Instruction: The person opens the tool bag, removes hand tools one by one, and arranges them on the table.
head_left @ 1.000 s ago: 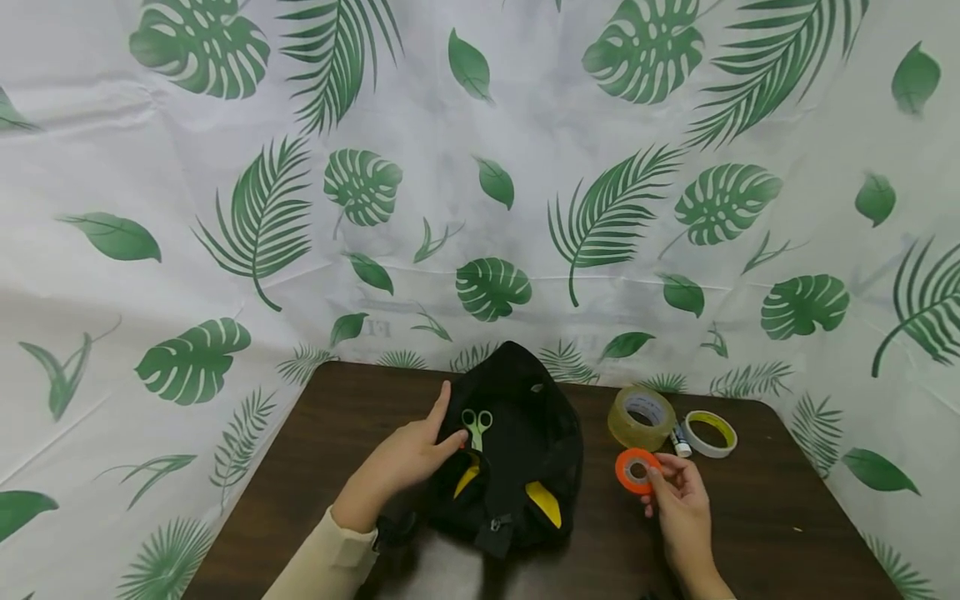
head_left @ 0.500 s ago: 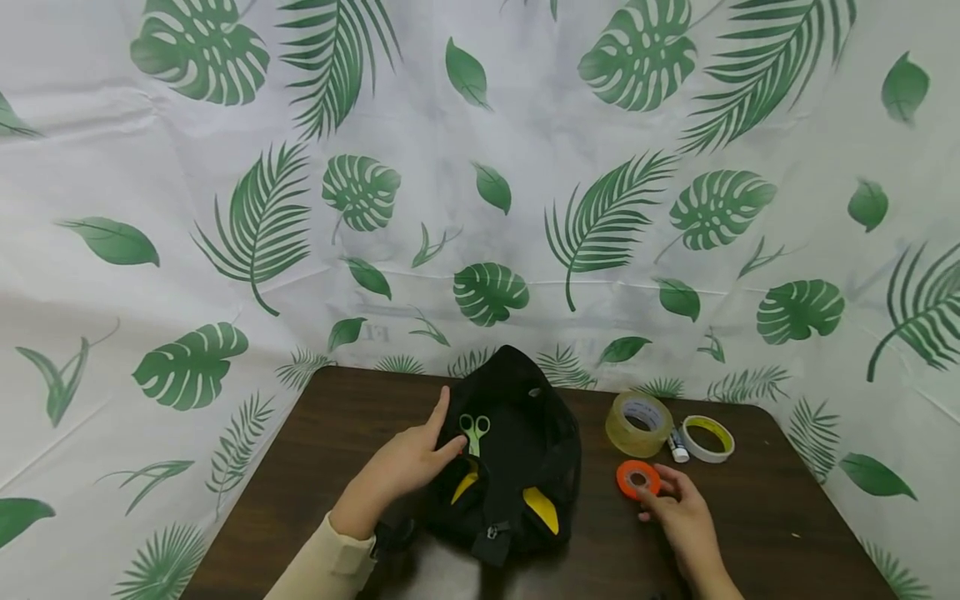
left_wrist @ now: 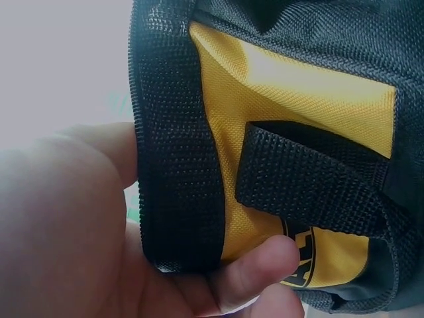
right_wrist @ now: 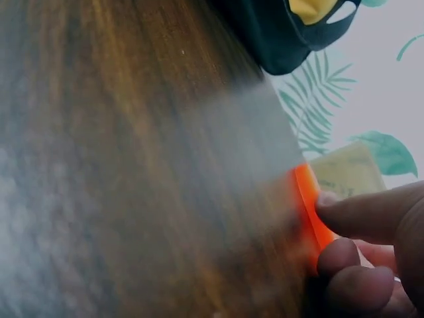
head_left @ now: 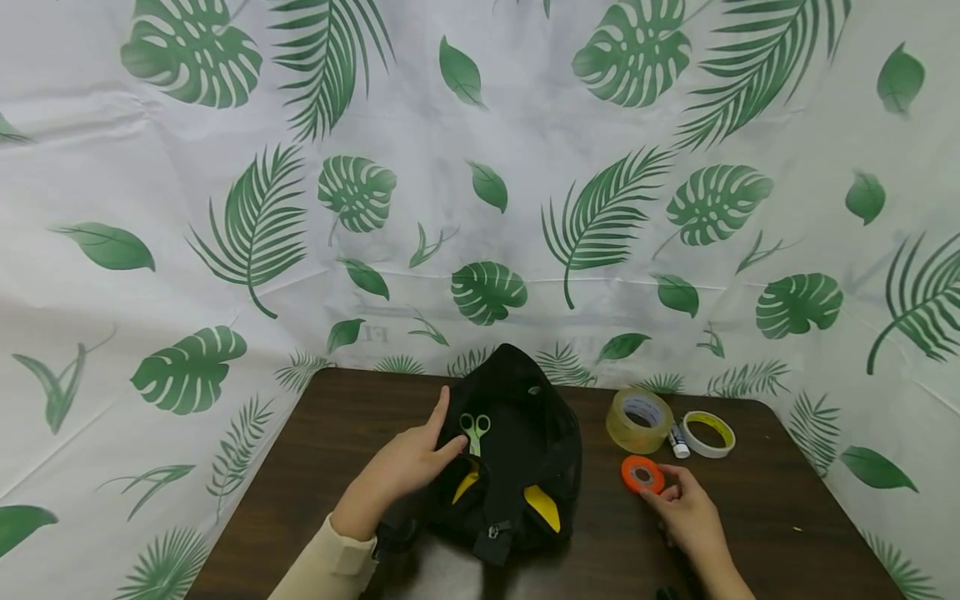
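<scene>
Orange electrical-tape roll (head_left: 630,472) pinched between thumb and fingers of the right hand (head_left: 688,510), at or just above the dark wood-grain table (head_left: 367,400), contact impossible to tell, right of the open black-and-yellow bag (head_left: 513,367). Gripped at its left rim by the left hand (head_left: 401,467), thumb inward. Already inside: green-handled scissors (head_left: 475,436), handles up, blades mostly hidden. Outside yet: the orange roll, plus, beyond it, clear packing-tape roll (head_left: 626,432), glue-stick-like tube (head_left: 679,443) and white tape roll (head_left: 708,451). Seemingly an early stage.
</scene>
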`<state>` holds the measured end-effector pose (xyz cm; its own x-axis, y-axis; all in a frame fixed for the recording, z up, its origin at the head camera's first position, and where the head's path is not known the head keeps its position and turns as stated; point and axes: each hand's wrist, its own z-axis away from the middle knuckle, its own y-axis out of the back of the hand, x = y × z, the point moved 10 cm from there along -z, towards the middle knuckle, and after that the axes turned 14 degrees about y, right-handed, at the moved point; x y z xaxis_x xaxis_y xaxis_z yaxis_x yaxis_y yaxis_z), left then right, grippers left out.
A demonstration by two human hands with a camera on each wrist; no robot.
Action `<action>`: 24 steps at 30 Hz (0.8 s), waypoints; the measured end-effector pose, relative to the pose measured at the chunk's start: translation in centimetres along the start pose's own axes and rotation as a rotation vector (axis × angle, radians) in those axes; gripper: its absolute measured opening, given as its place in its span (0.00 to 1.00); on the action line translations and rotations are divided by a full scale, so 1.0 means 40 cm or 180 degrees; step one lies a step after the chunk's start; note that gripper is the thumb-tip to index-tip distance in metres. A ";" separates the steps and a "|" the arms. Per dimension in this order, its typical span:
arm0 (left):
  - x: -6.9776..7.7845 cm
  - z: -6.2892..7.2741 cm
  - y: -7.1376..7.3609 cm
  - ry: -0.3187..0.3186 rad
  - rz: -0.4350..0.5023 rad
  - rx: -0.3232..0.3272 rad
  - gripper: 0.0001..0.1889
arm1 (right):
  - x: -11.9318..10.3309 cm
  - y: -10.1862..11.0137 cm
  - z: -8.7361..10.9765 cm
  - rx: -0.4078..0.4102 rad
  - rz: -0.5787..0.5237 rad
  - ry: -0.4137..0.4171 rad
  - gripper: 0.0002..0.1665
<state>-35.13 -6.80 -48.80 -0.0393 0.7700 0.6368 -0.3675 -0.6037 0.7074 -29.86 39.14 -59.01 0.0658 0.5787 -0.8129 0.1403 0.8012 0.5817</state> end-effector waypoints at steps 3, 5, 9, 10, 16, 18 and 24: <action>-0.001 -0.001 -0.002 0.0012 0.0021 -0.0021 0.50 | 0.000 0.003 0.000 -0.0005 -0.0006 -0.0029 0.37; -0.001 -0.001 -0.002 0.0016 0.0030 -0.0017 0.50 | 0.002 0.002 0.000 -0.0009 -0.0061 -0.0064 0.37; -0.005 0.000 -0.004 0.0036 0.0015 -0.0001 0.50 | 0.012 -0.005 -0.002 -0.0004 -0.0303 -0.0101 0.38; -0.004 0.000 -0.003 0.0033 0.0011 0.0003 0.50 | 0.015 -0.006 -0.005 -0.0005 -0.0384 -0.0096 0.38; 0.000 0.000 -0.001 0.0035 0.0045 0.0014 0.50 | 0.031 -0.006 -0.014 -0.0013 -0.0842 -0.0114 0.41; 0.001 0.001 -0.002 0.0036 0.0050 0.0022 0.50 | 0.034 -0.004 -0.014 -0.0006 -0.0936 -0.0131 0.41; 0.001 0.000 -0.003 0.0039 0.0036 0.0047 0.50 | 0.034 0.006 -0.012 0.0102 -0.1511 -0.0134 0.33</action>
<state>-35.07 -6.69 -48.85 -0.0550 0.7655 0.6411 -0.3531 -0.6154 0.7047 -30.20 40.20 -59.98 0.0268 0.1428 -0.9894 0.1950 0.9700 0.1453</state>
